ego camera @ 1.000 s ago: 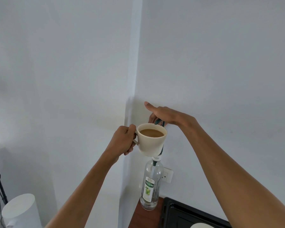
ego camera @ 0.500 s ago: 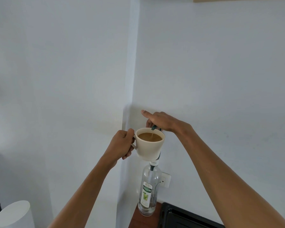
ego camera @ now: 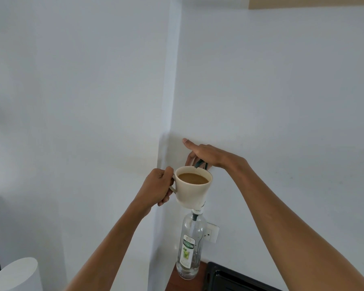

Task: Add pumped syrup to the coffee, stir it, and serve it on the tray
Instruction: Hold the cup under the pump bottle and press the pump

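I see white walls (ego camera: 282, 91) meeting in a corner, with a wood counter (ego camera: 173, 285) low in that corner. A black tray (ego camera: 225, 279) lies on the counter at the bottom edge, just right of the bottle (ego camera: 188, 248). The clear bottle stands upright on the counter, its green-and-white label facing me, an outlet (ego camera: 212, 233) on the wall right behind it. A white cylinder (ego camera: 17, 274) sits at bottom left, well apart. My left hand (ego camera: 157, 186) has its fingers closed around the handle of the cup (ego camera: 192, 187), holding it in the air above the bottle, coffee near the rim. My right hand (ego camera: 206, 155) lies flat on the dark pump (ego camera: 201, 164), fingers spread, the spout tip at the cup's far rim.
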{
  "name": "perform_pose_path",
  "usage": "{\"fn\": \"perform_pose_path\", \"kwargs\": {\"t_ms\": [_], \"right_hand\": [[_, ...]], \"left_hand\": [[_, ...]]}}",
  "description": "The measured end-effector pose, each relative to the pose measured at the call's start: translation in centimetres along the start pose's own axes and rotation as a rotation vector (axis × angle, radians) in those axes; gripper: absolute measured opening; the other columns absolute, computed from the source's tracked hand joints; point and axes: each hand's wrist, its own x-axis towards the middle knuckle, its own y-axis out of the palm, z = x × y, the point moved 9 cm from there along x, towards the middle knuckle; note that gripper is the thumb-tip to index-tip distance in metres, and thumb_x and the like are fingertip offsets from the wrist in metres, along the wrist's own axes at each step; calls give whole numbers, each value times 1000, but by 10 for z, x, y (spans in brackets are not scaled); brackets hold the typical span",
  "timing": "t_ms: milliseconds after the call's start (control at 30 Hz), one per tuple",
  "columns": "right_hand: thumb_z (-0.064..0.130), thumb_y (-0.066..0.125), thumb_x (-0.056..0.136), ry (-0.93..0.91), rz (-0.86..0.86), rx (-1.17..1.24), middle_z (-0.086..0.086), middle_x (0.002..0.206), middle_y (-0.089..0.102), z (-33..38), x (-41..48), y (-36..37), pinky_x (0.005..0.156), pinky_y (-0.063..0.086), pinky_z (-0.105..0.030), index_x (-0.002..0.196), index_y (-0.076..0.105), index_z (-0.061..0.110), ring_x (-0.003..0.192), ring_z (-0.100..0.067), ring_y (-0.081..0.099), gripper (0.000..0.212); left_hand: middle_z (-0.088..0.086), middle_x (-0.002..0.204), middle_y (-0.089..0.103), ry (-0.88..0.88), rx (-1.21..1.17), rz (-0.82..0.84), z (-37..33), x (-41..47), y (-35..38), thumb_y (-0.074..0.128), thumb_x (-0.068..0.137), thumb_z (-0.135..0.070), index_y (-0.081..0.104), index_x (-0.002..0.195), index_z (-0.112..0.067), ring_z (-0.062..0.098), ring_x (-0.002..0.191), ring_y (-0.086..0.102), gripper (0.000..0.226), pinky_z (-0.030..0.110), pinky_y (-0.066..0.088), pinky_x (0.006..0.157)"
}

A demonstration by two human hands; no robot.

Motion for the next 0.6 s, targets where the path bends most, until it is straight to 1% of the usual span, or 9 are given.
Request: {"fn": "perform_pose_path", "kwargs": {"t_ms": [167,267,333,433,600], "right_hand": [[86,11,88,11,14,30,-8,101,75,0,1,-1,87,55,-36,93,83,19,99,-25,71,99],[88,8,86,9,23,37,-10,100,77,1,0,-2,85,55,-36,92,84,21,98,-25,72,101],[88,7,85,10,21,38,-10,99,77,2,1,-3,84,55,-35,92,84,22,97,-25,73,101],[88,7,86,18,17,40,-10,98,77,2,2,-3,84,55,-35,91,84,22,96,-23,72,101],[90,10,83,24,4,35,-6,92,76,0,1,-1,76,54,-32,87,84,22,90,-21,72,100]], "left_hand": [[5,47,45,3,5,7,0,1,-5,36,99,-25,38,43,-23,14,33,37,56,17,28,33],[4,46,44,4,17,4,-1,1,-8,36,99,-26,37,41,-24,13,33,37,58,17,28,33],[5,47,44,4,24,3,-1,2,-10,36,99,-26,36,44,-22,14,33,37,55,18,28,32],[5,47,45,5,21,2,-1,0,-11,36,99,-25,37,45,-20,14,33,37,54,17,28,32],[1,45,46,-5,-1,23,3,-1,-8,36,99,-25,37,49,-18,14,33,37,50,17,27,33]]}}
